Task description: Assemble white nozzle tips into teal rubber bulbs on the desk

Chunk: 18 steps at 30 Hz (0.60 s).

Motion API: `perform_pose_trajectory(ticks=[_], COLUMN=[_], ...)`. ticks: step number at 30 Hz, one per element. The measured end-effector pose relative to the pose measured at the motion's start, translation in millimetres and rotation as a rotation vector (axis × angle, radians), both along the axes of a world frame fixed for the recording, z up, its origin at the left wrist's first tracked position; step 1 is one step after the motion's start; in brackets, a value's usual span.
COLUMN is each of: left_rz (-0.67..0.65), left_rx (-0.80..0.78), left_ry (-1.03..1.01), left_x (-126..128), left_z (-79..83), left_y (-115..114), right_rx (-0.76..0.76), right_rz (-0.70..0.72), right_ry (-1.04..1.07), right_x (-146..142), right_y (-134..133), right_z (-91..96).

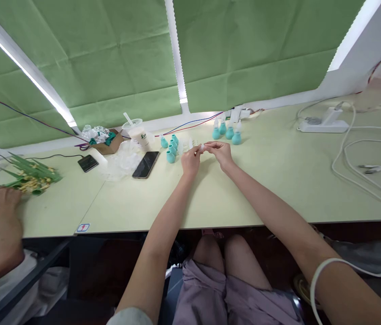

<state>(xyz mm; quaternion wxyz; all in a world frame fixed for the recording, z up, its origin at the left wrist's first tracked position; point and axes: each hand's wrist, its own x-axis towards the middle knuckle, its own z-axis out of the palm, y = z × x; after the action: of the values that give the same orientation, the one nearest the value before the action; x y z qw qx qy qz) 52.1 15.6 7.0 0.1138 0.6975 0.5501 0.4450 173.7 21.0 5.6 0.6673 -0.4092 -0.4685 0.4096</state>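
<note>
My left hand and my right hand meet over the table, fingertips pinched on a small whitish translucent piece between them. Its exact shape is too small to make out. Just left of my hands stand several turquoise bulb-shaped pieces, most with open necks. Beyond my right hand is a group of turquoise bulbs with clear tips on top. Small pale pieces lie behind my left hand, partly hidden by it.
Left of the bulbs lie a phone, crumpled plastic, a drink cup and a cardboard box. A power strip with white cables sits right. A co-worker's hand works by green artificial plants at far left.
</note>
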Motion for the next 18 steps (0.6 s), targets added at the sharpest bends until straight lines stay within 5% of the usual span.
perform_pose_trajectory(ticks=[18], left_rz=[-0.005], left_rx=[0.038], left_ry=[0.041], left_x=[-1], left_z=[-0.5], left_y=[1], right_rx=[-0.005], right_rz=[0.035], right_ry=[0.042], right_x=[-1], right_y=[2], right_z=[-8.6])
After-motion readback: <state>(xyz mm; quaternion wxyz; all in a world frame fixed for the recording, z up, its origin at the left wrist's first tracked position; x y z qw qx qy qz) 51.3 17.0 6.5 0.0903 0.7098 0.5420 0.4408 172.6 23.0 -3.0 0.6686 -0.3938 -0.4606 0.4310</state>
